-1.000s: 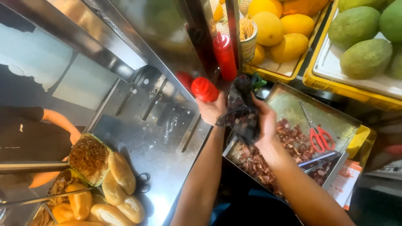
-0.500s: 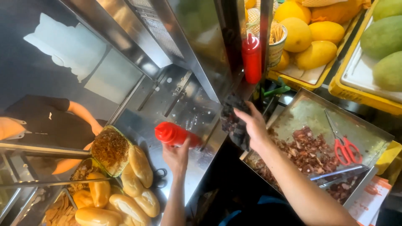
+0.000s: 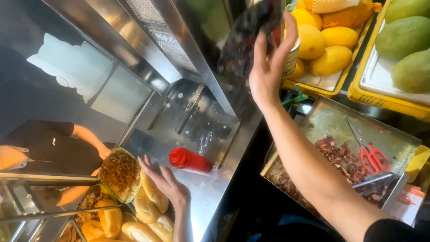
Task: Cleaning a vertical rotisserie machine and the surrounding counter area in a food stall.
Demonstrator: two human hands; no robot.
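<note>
Red sauce bottle (image 3: pixel 190 160) now lies loose on the steel desk (image 3: pixel 204 190) at lower centre, released; the left hand (image 3: pixel 165 181) hovers spread just beside it, bread rolls (image 3: pixel 152 192) bordering. Upper centre, the right hand (image 3: pixel 268 67) has lifted, clamped on a dark cloth (image 3: pixel 246 36).
</note>
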